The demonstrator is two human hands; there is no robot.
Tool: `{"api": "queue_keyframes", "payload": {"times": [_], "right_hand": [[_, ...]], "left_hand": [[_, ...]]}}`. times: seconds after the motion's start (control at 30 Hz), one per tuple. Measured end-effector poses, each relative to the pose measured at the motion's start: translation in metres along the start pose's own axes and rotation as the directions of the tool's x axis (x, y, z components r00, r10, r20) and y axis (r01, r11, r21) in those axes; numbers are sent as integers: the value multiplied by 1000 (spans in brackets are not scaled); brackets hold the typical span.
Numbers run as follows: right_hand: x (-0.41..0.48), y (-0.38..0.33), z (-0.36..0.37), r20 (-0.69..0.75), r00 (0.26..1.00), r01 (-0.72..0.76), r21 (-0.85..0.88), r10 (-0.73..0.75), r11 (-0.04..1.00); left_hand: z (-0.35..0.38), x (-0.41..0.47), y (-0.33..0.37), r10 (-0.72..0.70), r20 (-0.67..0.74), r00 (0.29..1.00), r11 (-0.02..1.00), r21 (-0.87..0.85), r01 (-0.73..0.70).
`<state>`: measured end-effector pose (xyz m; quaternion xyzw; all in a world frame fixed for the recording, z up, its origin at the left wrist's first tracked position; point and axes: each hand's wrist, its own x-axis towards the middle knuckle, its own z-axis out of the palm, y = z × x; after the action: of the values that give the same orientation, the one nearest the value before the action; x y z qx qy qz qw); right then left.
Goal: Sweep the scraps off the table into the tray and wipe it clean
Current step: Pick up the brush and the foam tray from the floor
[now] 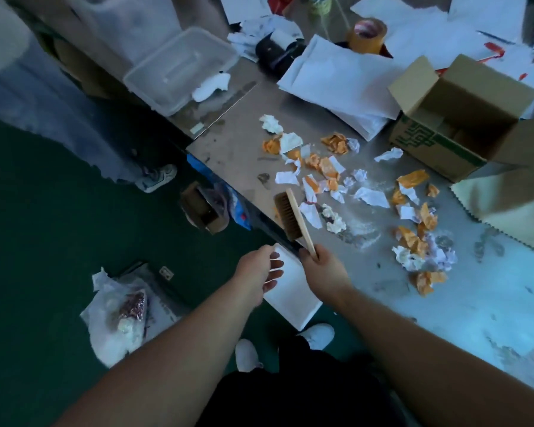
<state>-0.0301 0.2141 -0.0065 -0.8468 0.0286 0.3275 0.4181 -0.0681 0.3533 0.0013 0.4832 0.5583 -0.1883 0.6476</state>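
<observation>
Scraps, brush and tray at the table edge, seen from the head camera. The scraps [371,197] are crumpled and torn pieces of paper, some orange and some white; they lie loose on the grey, smeared table [444,303] in a band running from 11 o'clock to 4 o'clock of the view's centre; a dusting of white powder [361,226] lies among them. We see the right hand [326,268] with its fingers wrapped round the wooden handle of a brush [290,217]; the brush head points to 11 o'clock from that hand, its brown bristles turned toward 9 o'clock, over the table's edge. The nearest scraps lie just beside the brush head at its 3 o'clock; the thickest heap sits at 3 o'clock of the right hand, well apart from it. The left hand [255,272] curls its fingers over the rim of a plain white rectangular tray [293,300], gripping it; the tray sits below the table's edge, between the two hands, at 7 o'clock of the scraps. An open cardboard box [438,149] stands at 2 o'clock of the scraps; a pale cloth [506,211] with a zigzag edge lies at their 3 o'clock.
</observation>
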Motion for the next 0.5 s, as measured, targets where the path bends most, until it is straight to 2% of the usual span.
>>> {"api": "queue_keyframes", "payload": {"times": [0.1,0.23,0.33,0.5], "right_hand": [[-13,15,28,32,996,-81,-26,82,996],[-19,42,65,55,982,-170,-171,181,971],[-14,69,89,135,958,-210,-266,253,941],[11,119,116,155,910,-325,-313,385,893]], "left_hand": [[-26,6,-26,-50,14,999,999,-8,50],[-56,26,-70,-110,3,994,994,-26,110],[-75,42,-106,-157,-7,988,988,0,157],[-83,85,-151,-246,-21,969,969,-16,246]]}}
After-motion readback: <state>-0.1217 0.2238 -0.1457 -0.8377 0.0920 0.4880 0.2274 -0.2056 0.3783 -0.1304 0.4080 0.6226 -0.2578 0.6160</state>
